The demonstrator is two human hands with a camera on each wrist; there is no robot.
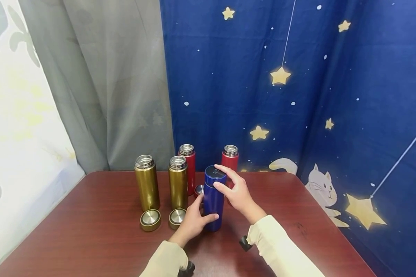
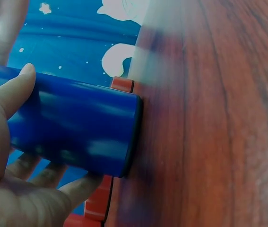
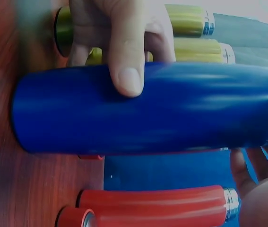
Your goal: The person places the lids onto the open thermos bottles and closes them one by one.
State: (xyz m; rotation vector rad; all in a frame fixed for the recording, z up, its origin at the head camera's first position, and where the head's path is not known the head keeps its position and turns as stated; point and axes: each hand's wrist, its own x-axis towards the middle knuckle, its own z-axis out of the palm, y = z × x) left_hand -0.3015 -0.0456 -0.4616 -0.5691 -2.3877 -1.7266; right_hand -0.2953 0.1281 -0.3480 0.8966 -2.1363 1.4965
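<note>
A blue thermos flask (image 1: pixel 213 204) stands upright near the middle of the table, its dark-topped lid (image 1: pixel 210 179) in place. My left hand (image 1: pixel 193 221) grips the lower body, thumb on the near side and fingers round the left; the left wrist view shows the same blue flask (image 2: pixel 77 118) resting on the table. From the right, my right hand (image 1: pixel 240 194) holds the lid, thumb in front and fingers over the top edge. In the right wrist view, the left hand's thumb (image 3: pixel 128 71) presses the flask's side, while the right hand (image 3: pixel 263 194) is only partly visible.
Two gold flasks (image 1: pixel 147 188) stand lidless at left, with their lids (image 1: pixel 150 219) upside down in front. Behind the blue flask are two lidless red flasks (image 1: pixel 192 169) and a red lid (image 1: pixel 199 189). Curtains hang behind the table (image 1: pixel 90 234).
</note>
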